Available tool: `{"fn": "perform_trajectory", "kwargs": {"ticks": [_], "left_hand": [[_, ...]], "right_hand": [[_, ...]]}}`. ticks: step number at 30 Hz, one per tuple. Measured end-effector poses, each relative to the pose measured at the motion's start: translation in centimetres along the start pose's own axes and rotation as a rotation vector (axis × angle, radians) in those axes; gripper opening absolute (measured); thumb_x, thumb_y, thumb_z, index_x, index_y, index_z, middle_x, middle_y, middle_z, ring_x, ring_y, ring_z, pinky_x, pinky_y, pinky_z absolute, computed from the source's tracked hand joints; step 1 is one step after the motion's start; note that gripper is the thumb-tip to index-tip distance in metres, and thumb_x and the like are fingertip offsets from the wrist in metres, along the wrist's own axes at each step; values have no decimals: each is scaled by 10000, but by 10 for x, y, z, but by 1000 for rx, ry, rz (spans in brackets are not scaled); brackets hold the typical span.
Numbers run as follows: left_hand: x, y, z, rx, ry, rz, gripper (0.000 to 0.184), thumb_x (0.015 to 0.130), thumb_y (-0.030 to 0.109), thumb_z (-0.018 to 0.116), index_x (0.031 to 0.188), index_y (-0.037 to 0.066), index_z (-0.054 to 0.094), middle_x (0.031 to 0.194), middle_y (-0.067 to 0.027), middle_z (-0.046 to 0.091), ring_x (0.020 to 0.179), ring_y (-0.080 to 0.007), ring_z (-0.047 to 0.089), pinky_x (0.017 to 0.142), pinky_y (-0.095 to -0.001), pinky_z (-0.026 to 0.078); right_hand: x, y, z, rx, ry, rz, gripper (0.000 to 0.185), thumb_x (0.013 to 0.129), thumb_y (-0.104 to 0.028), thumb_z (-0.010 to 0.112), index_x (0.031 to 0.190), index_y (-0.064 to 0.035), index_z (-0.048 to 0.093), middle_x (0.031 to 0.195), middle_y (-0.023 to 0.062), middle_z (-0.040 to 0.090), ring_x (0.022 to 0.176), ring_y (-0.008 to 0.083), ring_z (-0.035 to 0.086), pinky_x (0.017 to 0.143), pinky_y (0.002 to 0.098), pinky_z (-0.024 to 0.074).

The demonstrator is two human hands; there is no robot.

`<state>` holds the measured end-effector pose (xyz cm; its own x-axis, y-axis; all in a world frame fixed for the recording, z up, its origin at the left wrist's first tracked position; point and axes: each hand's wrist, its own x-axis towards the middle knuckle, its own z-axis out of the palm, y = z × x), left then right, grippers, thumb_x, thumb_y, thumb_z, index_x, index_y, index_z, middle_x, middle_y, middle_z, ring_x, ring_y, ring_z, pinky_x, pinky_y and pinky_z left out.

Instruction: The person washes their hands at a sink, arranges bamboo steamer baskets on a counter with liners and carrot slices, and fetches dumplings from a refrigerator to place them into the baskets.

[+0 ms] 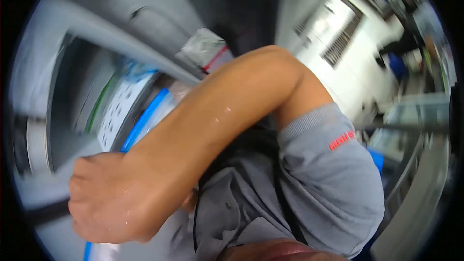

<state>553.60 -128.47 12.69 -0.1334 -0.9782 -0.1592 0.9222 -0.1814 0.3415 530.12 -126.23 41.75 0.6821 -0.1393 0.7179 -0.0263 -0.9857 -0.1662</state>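
Observation:
My right hand [108, 198] is closed in a fist at the lower left, its back toward me. The fingers curl under, so anything in them is hidden. My bare right forearm reaches across the view, with small bright specks on the skin. Just beyond the hand is a blue-edged clear bag [145, 118], beside a white sheet with dark marks [116, 111]. A small patch of skin shows under the forearm, too little to identify. My left hand does not show.
A grey open-fronted compartment [72, 96] stands at the left. Behind my forearm lies a silver packet with a pink stripe [205, 48]. At upper right, a pale floor [357, 84] carries dark grates, with a blurred glass-topped surface [411, 113] to the right.

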Motion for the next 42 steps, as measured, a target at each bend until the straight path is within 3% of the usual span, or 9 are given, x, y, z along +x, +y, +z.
{"fn": "perform_trajectory", "kwargs": {"ticks": [3,7,15,16,20,23,28,34,42], "left_hand": [[4,-14,-35,33,20,-187,576,899,414,545,1343,58,453,1257,-177,542,927,-292,587,654,-328,518],[15,-36,-74,31,43,-391,577,895,426,540,1333,60,458,1246,-163,549,913,-284,584,647,-327,511],[68,-152,-100,-225,-12,-939,578,888,451,531,1313,64,466,1222,-135,563,884,-270,577,633,-325,497],[80,-178,-94,-283,-8,-1045,578,887,454,530,1311,65,467,1219,-131,565,880,-268,576,631,-324,495],[126,-316,-51,519,-170,-938,463,898,476,521,1214,142,570,1216,-152,543,901,-305,578,648,-343,521],[179,-415,-15,273,-362,-1316,566,905,468,497,1271,38,532,1266,-208,504,947,-337,589,627,-385,571],[223,-564,74,167,-314,-1361,588,923,457,461,1302,11,513,1243,-242,528,910,-350,620,579,-386,579],[299,-728,166,456,-353,-1370,534,944,387,470,1307,-2,517,1199,-281,575,863,-325,663,546,-340,582],[440,-1008,263,419,-349,-1394,597,917,344,486,1336,-79,439,1185,-286,593,833,-343,668,603,-351,595]], "right_hand": [[-42,-12,-15,44,-186,204,322,605,-221,726,878,-51,725,811,163,691,803,353,672,677,455,508],[-117,-43,-28,-22,-74,385,297,625,-218,740,876,-62,722,839,147,697,837,331,683,709,445,526],[-222,-45,-143,-374,-673,1073,485,623,-148,789,1062,-42,611,871,141,663,777,326,688,674,407,552],[-238,-41,-157,-391,-677,1080,485,623,-148,789,1062,-42,611,871,141,663,777,326,688,674,407,552],[-309,-20,-236,-548,-705,1163,512,562,-140,816,1020,-50,607,832,142,649,768,327,688,637,420,546],[-362,-2,-299,-537,-652,1132,480,555,-142,818,962,-46,582,806,156,633,734,327,680,593,429,534],[-459,14,-400,-558,-550,1200,473,565,-120,790,978,-63,567,789,143,598,689,330,661,539,445,512],[-583,43,-519,-496,-234,1518,413,614,-101,719,984,-78,537,788,130,577,664,367,613,517,469,455],[-794,116,-694,-508,-252,1715,384,630,-94,687,984,-64,539,806,156,584,666,387,621,529,492,457]]}}
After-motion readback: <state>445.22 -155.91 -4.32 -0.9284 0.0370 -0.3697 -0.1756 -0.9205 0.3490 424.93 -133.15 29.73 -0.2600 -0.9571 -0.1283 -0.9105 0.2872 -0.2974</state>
